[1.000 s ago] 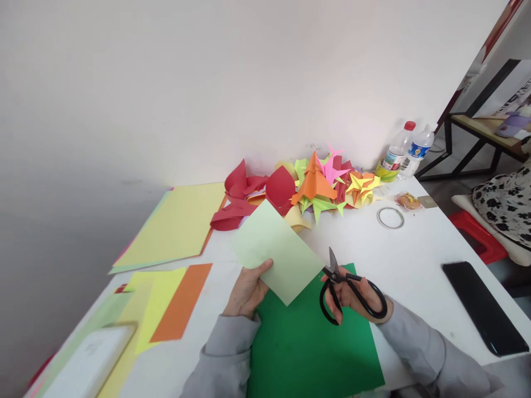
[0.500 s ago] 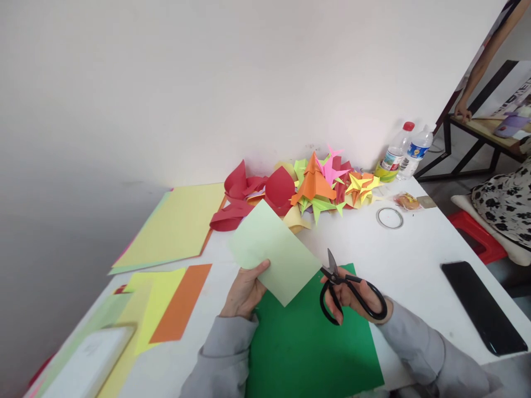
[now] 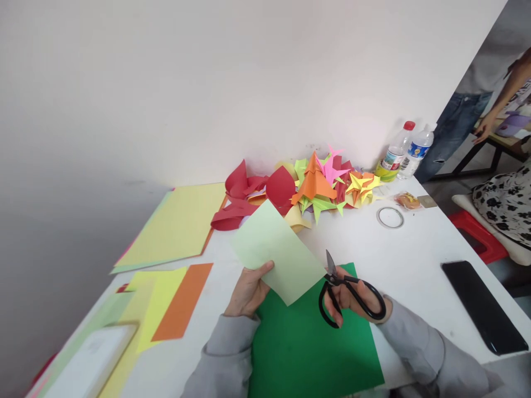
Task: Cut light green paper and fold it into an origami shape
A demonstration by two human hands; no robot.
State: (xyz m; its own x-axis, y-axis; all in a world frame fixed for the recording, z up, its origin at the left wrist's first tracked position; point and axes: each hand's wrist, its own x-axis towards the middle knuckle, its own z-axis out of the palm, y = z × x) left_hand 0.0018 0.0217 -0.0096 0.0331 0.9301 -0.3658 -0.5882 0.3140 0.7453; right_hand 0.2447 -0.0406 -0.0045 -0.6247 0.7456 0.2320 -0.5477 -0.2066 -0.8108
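Note:
My left hand [image 3: 249, 290] pinches the lower left edge of a pale green paper sheet [image 3: 277, 251] and holds it up above the table. My right hand [image 3: 350, 298] grips black scissors [image 3: 346, 290] by their loops, fingers through the handles. The blades point up and left and meet the paper's right edge. Below both hands a dark green sheet [image 3: 311, 342] lies flat on the white table [image 3: 415, 260].
Yellow paper stack [image 3: 178, 224] and yellow and orange sheets [image 3: 174, 301] lie at left. A pile of folded paper shapes [image 3: 307, 188] sits by the wall, with two bottles [image 3: 404, 149], a tape ring [image 3: 390, 217] and a black phone [image 3: 483, 307] at right. A person [image 3: 477, 105] stands far right.
The paper and scissors have barely shifted. A person in jeans has walked into view at the far right by the other table.

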